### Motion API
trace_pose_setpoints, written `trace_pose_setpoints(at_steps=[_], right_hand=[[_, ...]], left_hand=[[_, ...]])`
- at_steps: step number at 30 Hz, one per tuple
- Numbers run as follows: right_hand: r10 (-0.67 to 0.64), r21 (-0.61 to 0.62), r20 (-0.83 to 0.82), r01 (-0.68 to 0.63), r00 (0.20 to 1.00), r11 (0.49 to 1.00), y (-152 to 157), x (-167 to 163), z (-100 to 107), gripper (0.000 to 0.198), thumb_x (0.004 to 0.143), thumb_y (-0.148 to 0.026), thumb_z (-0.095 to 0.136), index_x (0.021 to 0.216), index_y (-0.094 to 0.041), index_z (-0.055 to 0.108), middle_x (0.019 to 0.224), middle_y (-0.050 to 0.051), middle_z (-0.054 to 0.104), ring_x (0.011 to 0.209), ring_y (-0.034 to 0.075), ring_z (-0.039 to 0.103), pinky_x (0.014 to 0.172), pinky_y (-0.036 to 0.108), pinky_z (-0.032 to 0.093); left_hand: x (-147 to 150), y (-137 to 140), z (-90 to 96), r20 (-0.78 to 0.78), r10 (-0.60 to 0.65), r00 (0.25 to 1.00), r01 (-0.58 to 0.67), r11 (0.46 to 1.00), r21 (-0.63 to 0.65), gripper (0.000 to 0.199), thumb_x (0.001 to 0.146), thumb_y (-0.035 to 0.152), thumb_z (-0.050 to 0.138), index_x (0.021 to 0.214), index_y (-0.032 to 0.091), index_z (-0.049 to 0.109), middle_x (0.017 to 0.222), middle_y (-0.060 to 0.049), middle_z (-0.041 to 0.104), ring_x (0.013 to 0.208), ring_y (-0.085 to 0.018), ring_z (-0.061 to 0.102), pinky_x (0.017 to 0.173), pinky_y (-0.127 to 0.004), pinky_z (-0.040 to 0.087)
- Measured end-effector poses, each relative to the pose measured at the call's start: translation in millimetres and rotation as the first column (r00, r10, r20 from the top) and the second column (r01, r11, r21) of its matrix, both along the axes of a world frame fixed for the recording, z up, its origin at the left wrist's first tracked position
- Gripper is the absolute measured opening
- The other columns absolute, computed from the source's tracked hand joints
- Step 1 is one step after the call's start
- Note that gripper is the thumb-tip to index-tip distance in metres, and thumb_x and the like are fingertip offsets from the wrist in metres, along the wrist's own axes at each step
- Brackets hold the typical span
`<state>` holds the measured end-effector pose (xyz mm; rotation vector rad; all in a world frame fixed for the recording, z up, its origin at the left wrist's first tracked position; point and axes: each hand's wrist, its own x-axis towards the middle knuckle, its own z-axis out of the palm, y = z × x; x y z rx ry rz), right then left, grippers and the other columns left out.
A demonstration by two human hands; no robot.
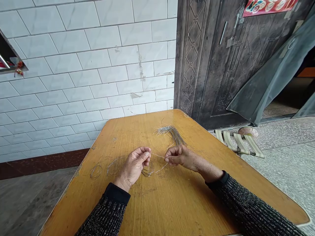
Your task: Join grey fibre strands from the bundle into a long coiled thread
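Observation:
A thin wire (157, 155) runs between my two hands over the wooden table (157, 203). My left hand (135, 164) pinches one part of it between thumb and fingers. My right hand (178, 155) pinches it a short way to the right, and a loose end slants down below those fingers. Beneath and beside my left hand lie coiled wires: a small coil (95, 171) at the left, another loop (113, 167) closer in, and a denser coil (148, 170) between the hands. Past my right hand rests a bundle of cut wires (174, 133), partly hidden by that hand.
A white tiled wall (110, 72) stands behind the table, with a dark carved door (221, 65) at the right. A low strap-seat stool (238, 142) and a round pinkish object (248, 131) are on the floor beyond the right edge. A grey curtain (273, 78) hangs by the doorway.

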<state>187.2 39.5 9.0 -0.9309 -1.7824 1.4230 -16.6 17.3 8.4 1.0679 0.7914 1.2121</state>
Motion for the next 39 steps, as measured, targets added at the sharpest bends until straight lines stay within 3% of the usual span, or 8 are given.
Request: trace_pose_setpoints(at_steps=[14, 39], right_hand=[[-0.012, -0.015, -0.051, 0.011, 0.999, 1.0, 2.0, -0.6, -2.4, 0.027, 0.063, -0.039, 0.069, 0.062, -0.014, 0.059, 0.05, -0.004, 0.05, 0.045, 0.005, 0.04, 0.045, 0.02, 0.029], [-0.068, -0.08, -0.084, 0.061, 0.994, 0.995, 0.8, -3.0, -1.2, 0.029, 0.057, -0.04, 0.073, 0.061, -0.014, 0.059, 0.048, -0.005, 0.052, 0.043, 0.005, 0.042, 0.044, 0.019, 0.031]], left_hand=[[3.1, 3.6, -4.6, -0.067, 0.196, 0.978, -0.19, 0.978, 0.084, 0.024, 0.066, 0.029, 0.07, 0.084, 0.014, 0.064, 0.07, 0.001, 0.057, 0.061, -0.006, 0.049, 0.06, -0.02, 0.04], [5.6, 0.1, 0.2, 0.039, 0.179, 0.983, -0.181, 0.982, 0.053, 0.021, 0.064, 0.026, 0.071, 0.08, 0.014, 0.066, 0.068, 0.001, 0.056, 0.059, -0.005, 0.048, 0.058, -0.019, 0.04]])
